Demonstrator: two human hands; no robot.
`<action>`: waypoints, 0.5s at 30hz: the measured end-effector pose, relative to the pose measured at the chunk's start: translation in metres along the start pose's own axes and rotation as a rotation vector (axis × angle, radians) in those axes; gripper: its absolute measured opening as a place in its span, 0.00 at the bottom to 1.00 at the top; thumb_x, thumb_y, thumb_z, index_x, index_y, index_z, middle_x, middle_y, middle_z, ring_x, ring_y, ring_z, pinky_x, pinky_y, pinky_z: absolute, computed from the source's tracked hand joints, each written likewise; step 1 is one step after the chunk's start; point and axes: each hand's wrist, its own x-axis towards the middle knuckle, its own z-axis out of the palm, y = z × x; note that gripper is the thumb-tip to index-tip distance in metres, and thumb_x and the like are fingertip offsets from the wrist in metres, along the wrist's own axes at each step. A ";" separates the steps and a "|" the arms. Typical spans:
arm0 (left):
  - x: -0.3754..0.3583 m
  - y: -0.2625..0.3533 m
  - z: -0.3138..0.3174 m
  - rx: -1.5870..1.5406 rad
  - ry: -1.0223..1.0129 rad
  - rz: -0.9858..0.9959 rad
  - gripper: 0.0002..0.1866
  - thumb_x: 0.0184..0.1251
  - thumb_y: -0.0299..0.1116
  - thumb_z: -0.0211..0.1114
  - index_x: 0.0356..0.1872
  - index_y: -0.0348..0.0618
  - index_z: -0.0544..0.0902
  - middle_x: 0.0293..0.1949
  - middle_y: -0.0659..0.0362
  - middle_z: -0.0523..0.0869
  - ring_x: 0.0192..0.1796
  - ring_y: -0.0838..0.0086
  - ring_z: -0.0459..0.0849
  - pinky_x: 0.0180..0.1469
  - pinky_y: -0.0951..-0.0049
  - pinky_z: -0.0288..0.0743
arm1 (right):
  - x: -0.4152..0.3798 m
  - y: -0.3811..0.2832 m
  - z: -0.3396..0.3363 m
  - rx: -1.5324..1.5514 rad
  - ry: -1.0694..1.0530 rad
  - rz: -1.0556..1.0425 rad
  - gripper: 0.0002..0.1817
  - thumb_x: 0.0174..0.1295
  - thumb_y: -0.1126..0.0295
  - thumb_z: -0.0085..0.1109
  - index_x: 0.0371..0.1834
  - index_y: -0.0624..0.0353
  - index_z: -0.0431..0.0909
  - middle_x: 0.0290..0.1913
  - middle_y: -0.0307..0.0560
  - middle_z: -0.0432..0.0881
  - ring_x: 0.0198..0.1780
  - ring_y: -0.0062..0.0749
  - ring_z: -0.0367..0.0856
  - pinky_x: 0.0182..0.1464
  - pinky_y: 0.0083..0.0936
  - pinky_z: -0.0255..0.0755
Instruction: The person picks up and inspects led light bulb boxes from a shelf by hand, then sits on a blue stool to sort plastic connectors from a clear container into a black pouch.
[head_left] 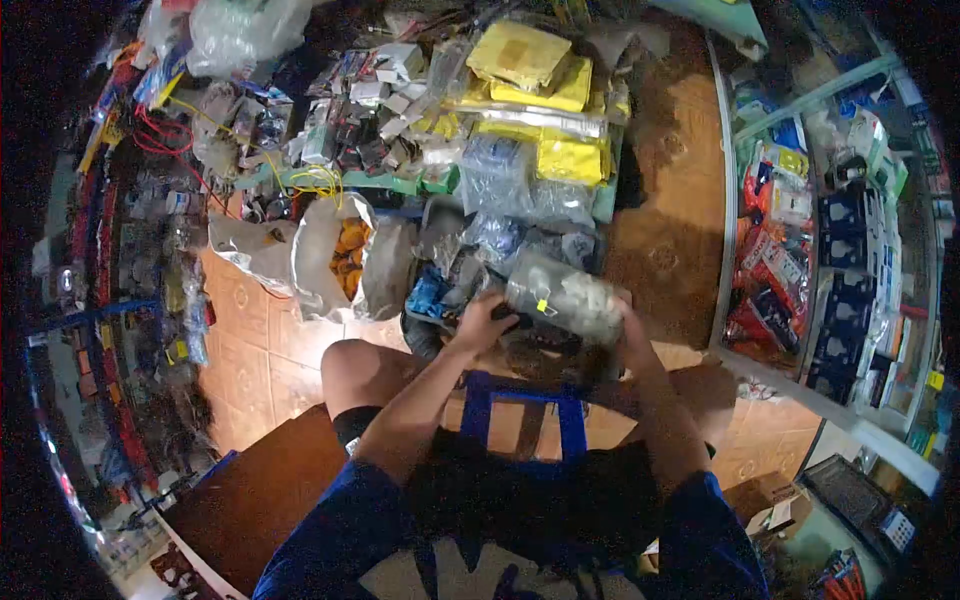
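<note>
I sit on a blue stool (520, 410) with both arms reaching forward over my knees. A clear plastic bag of small parts (565, 297) with a yellow tag lies between my hands. My left hand (483, 322) grips its left end, next to a dark object. At the bag's right end, my right hand (632, 338) holds it from the side. Below the bag sits a dark container (440, 335) with blue-packaged items and more clear bags.
Heaps of packets cover the floor ahead: yellow packages (545, 85), clear bags (500, 175), a white sack of orange items (350, 255). A glass display case (820, 250) with boxed goods stands at right. Racks of hanging goods (130, 290) line the left. Tiled floor (255, 340) shows nearby.
</note>
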 end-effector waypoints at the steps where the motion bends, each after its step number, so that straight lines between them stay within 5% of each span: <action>1: -0.010 -0.003 0.004 -0.031 -0.009 -0.101 0.23 0.59 0.38 0.77 0.54 0.39 0.85 0.56 0.46 0.85 0.58 0.51 0.84 0.59 0.58 0.78 | -0.014 -0.006 0.024 -0.097 0.068 0.070 0.27 0.73 0.48 0.55 0.66 0.56 0.75 0.59 0.45 0.82 0.60 0.33 0.81 0.61 0.34 0.76; 2: -0.021 -0.005 0.010 -0.061 -0.005 -0.201 0.24 0.60 0.40 0.77 0.54 0.39 0.85 0.56 0.45 0.85 0.58 0.51 0.84 0.59 0.58 0.77 | -0.029 -0.016 0.055 -0.203 0.125 0.140 0.27 0.72 0.50 0.57 0.65 0.56 0.76 0.59 0.44 0.82 0.59 0.32 0.81 0.60 0.33 0.76; 5: -0.032 -0.023 0.032 0.083 0.084 -0.330 0.28 0.59 0.45 0.77 0.56 0.40 0.84 0.52 0.44 0.87 0.58 0.50 0.84 0.59 0.58 0.77 | -0.003 0.026 0.028 -0.351 0.251 -0.068 0.25 0.72 0.50 0.59 0.64 0.55 0.77 0.57 0.42 0.83 0.56 0.31 0.83 0.56 0.32 0.77; 10: -0.027 -0.063 0.041 0.028 -0.034 -0.337 0.31 0.58 0.49 0.76 0.58 0.40 0.83 0.54 0.44 0.87 0.59 0.51 0.84 0.59 0.57 0.78 | -0.014 0.006 0.057 -0.432 0.280 0.167 0.33 0.66 0.49 0.66 0.68 0.57 0.72 0.61 0.45 0.80 0.65 0.34 0.76 0.66 0.36 0.69; 15: -0.015 -0.090 0.039 -0.025 -0.142 -0.400 0.34 0.60 0.52 0.75 0.63 0.41 0.81 0.58 0.46 0.86 0.60 0.52 0.84 0.61 0.57 0.77 | -0.030 0.000 0.129 -0.766 0.323 -0.287 0.47 0.62 0.44 0.69 0.76 0.60 0.58 0.67 0.57 0.73 0.67 0.44 0.72 0.66 0.39 0.68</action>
